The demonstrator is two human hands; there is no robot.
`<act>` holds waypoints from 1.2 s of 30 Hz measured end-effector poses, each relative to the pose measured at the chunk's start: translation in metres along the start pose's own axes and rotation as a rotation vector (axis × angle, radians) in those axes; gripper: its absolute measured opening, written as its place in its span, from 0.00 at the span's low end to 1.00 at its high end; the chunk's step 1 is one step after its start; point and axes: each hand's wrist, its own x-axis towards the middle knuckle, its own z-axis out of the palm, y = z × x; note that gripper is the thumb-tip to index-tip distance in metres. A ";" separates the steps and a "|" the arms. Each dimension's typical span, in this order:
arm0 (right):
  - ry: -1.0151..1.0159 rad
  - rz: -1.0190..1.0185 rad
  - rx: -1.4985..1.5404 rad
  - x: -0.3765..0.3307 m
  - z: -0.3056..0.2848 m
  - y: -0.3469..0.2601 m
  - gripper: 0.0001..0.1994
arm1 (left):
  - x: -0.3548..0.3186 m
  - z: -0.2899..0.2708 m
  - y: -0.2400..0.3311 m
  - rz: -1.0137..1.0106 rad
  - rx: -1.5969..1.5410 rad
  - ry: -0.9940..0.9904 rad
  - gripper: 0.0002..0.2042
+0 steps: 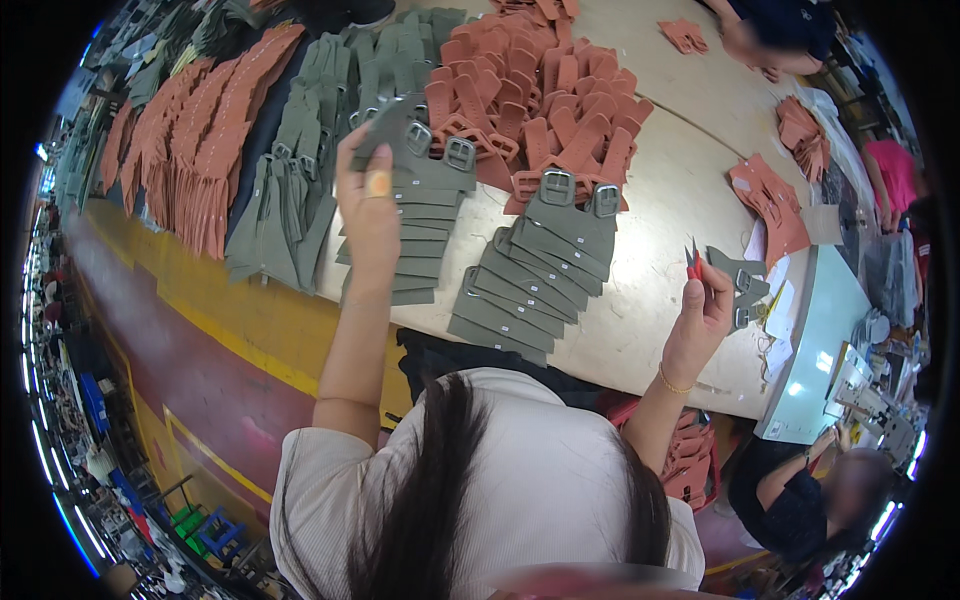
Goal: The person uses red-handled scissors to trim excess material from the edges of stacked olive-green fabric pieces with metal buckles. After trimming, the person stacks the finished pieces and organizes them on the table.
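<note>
My left hand (370, 215), raised over the table's left part, grips a grey-green strap piece (388, 127) between thumb and fingers; the piece is slightly blurred. Just beside it lies a fanned stack of grey-green pieces (418, 240) with metal buckles at the far end. A second such stack (540, 270) spreads out to its right. In my right hand (705, 312) is a pair of red-handled thread snips (693, 262), points upward. The snips are apart from any piece. Close to that hand, a few grey-green buckled pieces (738, 285) lie on the table.
Orange strap pieces (585, 125) are heaped beyond the stacks. More orange (195, 150) and grey-green pieces (285, 210) hang over the left edge. A pale-blue worktop (815, 340) adjoins at right, where a person (810, 500) sits. Another person (775, 35) stands across the table.
</note>
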 end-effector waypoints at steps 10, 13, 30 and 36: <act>0.059 0.069 -0.097 -0.002 -0.012 0.026 0.15 | -0.006 0.007 -0.103 0.374 1.118 -0.274 0.32; 0.007 0.077 -0.263 -0.004 -0.023 0.054 0.17 | -0.002 -0.013 -0.094 0.355 0.942 -0.250 0.31; 0.069 0.217 -0.945 -0.030 -0.131 0.106 0.18 | -0.028 -0.328 -0.102 -0.813 -0.491 0.701 0.45; 0.076 0.171 -1.012 -0.044 -0.138 0.116 0.14 | -0.002 -0.343 -0.101 -0.893 -0.564 0.457 0.39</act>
